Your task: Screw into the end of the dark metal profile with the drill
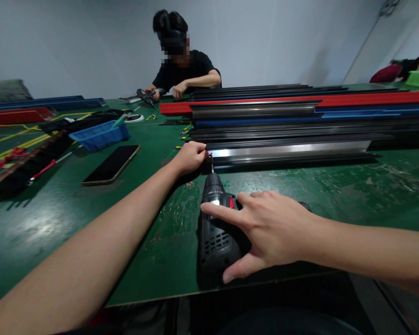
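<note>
The right hand (pixel 270 228) is lying over the drill (pixel 213 239), thumb and forefinger spread, hiding the handle and any grip there. Beyond, the left hand (pixel 191 157) is resting curled at the left end of the metal profile (pixel 286 151); whether it is pinching anything, I cannot tell.

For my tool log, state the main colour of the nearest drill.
The nearest drill is mainly black, best seen in the head view.

Metal and plastic
Smooth metal profile (pixel 289 150) right of centre; matt plastic drill (pixel 214 239), lower centre; scuffed glossy tabletop (pixel 171 232)
</note>
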Tool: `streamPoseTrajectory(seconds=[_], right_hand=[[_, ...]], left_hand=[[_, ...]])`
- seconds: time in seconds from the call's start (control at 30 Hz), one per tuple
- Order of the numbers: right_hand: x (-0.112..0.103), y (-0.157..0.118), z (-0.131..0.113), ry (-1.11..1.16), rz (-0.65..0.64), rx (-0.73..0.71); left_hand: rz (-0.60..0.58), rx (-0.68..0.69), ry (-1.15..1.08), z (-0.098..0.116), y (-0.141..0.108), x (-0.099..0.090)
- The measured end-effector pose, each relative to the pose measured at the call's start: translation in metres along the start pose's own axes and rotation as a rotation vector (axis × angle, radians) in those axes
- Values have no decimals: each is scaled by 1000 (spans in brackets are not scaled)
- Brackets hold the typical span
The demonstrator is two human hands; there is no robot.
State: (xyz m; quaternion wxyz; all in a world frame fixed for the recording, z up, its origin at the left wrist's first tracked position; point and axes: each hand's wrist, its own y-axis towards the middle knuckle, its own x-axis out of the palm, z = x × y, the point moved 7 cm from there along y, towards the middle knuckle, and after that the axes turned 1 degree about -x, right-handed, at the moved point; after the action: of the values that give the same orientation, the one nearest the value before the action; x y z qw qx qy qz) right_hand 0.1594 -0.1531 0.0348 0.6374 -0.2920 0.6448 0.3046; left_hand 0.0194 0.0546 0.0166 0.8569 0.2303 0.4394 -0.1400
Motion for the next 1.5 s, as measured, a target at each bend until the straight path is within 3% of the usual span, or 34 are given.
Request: streamPoseTrajectory(seconds=[1.5], right_hand=[[-2, 0, 0, 13, -1, 10]], left_hand=[[-6, 18, -10, 3, 0, -2]])
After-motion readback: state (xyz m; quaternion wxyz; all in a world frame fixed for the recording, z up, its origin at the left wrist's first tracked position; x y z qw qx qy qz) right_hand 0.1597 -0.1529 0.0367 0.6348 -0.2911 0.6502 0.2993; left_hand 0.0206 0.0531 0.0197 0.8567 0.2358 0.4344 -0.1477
